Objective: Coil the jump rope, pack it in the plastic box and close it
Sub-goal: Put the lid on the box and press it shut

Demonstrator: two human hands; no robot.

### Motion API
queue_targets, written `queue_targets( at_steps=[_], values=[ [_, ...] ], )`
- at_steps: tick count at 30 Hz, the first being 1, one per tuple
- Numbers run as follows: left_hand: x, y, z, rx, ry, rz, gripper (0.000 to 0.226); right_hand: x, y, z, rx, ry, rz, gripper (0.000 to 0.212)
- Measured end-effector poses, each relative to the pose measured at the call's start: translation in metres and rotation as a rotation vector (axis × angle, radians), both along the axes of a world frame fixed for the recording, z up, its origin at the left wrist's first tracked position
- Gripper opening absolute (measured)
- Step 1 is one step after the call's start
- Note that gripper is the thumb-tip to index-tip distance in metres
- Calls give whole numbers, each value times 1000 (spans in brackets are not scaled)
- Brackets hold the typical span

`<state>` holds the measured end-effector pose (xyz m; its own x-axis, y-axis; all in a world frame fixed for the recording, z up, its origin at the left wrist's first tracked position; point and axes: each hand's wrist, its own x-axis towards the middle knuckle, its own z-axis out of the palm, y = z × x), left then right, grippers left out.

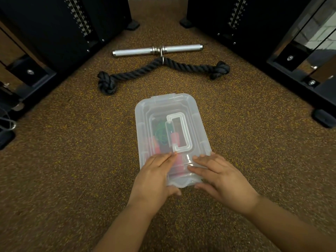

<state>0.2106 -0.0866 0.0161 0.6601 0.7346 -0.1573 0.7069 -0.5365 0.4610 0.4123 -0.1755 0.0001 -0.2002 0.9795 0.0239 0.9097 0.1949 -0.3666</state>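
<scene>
Left hand (pixel 154 176), right hand (pixel 220 176): flat, pressing plastic box (pixel 172 140) lid's near end (jump rope (pixel 161 132) inside); long axis toward 12 o'clock.

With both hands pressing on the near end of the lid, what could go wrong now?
1. Both the left hand and right hand press only the near end of the lid, so the far end by the latch may stay unseated.
2. The green jump rope with its pink handles lies coiled just under the lid; a loop could perhaps get pinched at the rim.
3. The near corner looks bent; harder pressing might crack it.
</scene>
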Motion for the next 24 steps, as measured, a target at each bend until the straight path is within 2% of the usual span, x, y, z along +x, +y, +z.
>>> queue_targets(
  at_steps=[4, 8, 10, 13, 16, 19, 24],
  values=[
    [0, 1, 2, 28, 3, -16, 104, 4, 5, 6, -44, -3, 31, 47],
    [1, 0, 4, 5, -15, 25, 101, 5, 26, 16, 5, 121, -43, 39],
    [1, 2, 3, 35, -29, 49, 90, 7, 45, 20, 34, 156, -137, 36],
    [8, 19, -1, 128, -28, 39, 69, 8, 84, 18, 36, 142, -242, 46],
    [19, 47, -4, 130, -14, 100, 72, 7, 118, 16, -2, 47, -319, 55],
    [27, 76, -7, 96, 38, 167, 77, -1, 134, 19, -24, -40, -369, 55],
    [35, 94, -7, 97, 99, 191, 84, -12, 136, 22, -84, -9, -378, 53]
  ],
)
